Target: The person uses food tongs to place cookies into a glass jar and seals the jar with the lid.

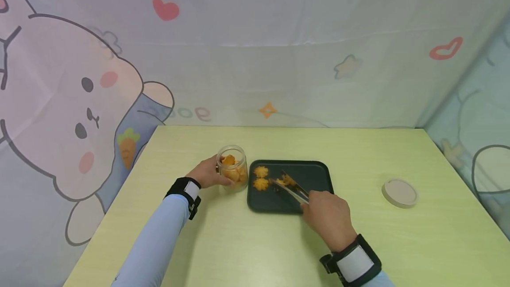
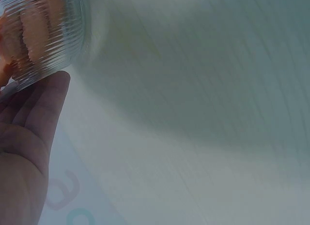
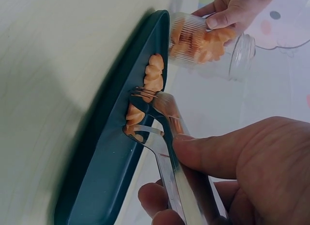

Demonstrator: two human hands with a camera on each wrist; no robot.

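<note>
My left hand (image 1: 208,173) grips the side of a clear ribbed glass jar (image 1: 244,182) that has orange scalloped biscuits inside. The jar stands lidless on the table, just left of a dark green tray (image 1: 316,175). Metal serving tongs (image 1: 294,195) are held in my right hand (image 1: 330,218), thumb pressing on one arm. Their parted tips reach down to the tray, on either side of an orange biscuit (image 3: 135,113); whether they clamp it I cannot tell. Two more biscuits (image 1: 260,184) lie at the tray's left end. The left wrist view shows fingers (image 2: 51,101) against the jar's ribbed wall (image 2: 72,36).
A round beige lid (image 1: 400,192) lies on the light wooden table (image 1: 370,242), right of the tray. Behind the table's far edge hangs a pale cloth backdrop (image 1: 279,70) printed with a rabbit and hearts.
</note>
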